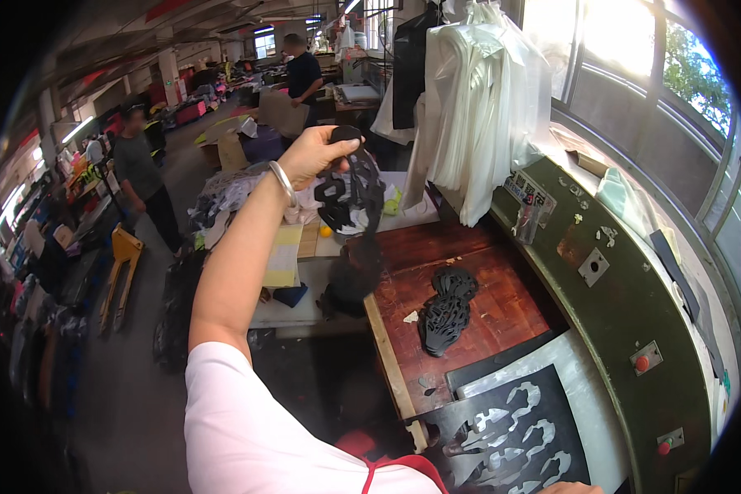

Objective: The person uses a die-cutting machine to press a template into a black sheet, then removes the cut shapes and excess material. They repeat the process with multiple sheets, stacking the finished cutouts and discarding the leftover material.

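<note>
My left hand (pixel 314 156), with a silver bangle at the wrist, is raised at arm's length. Its thumb and fingers pinch a black openwork cut-out piece (pixel 372 193) that hangs down over the worktable. Below and to the right, similar black cut-outs (pixel 446 317) lie piled on a reddish wooden board (pixel 510 288). Nearer me, a black sheet (pixel 552 391) full of cut-out holes rests on a pale metal plate (pixel 593 387). Only a sliver of my right hand (pixel 572 488) shows at the bottom edge, by the sheet; its fingers are hidden.
A dark green machine beam (pixel 580 239) with red buttons curves along the right. White plastic bags (pixel 477 115) hang behind the board. Scraps and yellow sheets (pixel 283 257) cover the far table. Two people stand farther back, near a yellow pallet jack (pixel 123 263) and cluttered tables.
</note>
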A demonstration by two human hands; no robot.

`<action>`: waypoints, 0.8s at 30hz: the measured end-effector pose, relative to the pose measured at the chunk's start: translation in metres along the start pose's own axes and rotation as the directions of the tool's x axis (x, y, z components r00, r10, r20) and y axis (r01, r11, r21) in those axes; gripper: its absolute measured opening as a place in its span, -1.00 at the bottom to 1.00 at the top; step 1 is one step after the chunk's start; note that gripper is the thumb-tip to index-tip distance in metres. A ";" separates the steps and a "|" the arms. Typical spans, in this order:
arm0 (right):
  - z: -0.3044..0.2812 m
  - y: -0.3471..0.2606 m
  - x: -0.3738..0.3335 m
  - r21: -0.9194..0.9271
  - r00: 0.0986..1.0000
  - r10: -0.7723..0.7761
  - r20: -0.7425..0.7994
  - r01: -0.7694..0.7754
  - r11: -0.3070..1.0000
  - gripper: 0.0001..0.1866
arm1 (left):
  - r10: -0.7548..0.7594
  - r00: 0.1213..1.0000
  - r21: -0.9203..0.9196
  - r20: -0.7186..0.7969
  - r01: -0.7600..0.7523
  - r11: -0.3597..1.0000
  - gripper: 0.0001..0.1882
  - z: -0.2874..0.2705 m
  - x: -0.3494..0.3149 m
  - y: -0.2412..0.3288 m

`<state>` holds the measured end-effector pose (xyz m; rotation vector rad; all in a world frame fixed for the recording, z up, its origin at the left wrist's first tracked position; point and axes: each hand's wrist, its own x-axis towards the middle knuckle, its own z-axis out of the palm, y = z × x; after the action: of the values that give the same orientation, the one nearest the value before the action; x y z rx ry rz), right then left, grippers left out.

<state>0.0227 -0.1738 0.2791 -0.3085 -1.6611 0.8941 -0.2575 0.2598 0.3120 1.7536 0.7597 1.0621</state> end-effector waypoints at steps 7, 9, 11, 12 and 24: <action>0.022 0.008 0.066 0.335 0.996 -0.067 -0.053 0.081 0.939 -0.88 | -0.010 0.973 0.117 -0.231 0.038 0.992 -0.81 -0.060 0.009 -0.012; 0.013 0.013 0.074 0.433 0.993 -0.051 0.109 -0.001 0.901 -0.89 | 0.010 0.951 0.138 -0.309 0.035 0.990 -0.85 -0.081 0.006 -0.018; 0.013 0.019 0.077 0.481 0.986 -0.114 0.119 0.043 0.876 -0.89 | 0.031 0.928 0.093 -0.372 0.005 0.996 -0.86 -0.098 0.002 -0.024; 0.014 0.021 0.078 0.479 0.991 -0.098 0.092 0.042 0.877 -0.90 | 0.033 0.911 0.106 -0.411 0.012 0.994 -0.87 -0.106 -0.001 -0.028; 0.024 0.026 0.089 0.529 0.988 -0.007 0.157 -0.078 0.845 -0.92 | -0.042 0.772 0.077 -0.634 0.117 0.990 -0.88 -0.164 -0.060 -0.058</action>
<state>-0.0322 -0.1095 0.3234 0.1204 -1.4696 1.3949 -0.4338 0.2960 0.2720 1.4220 1.3189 1.6064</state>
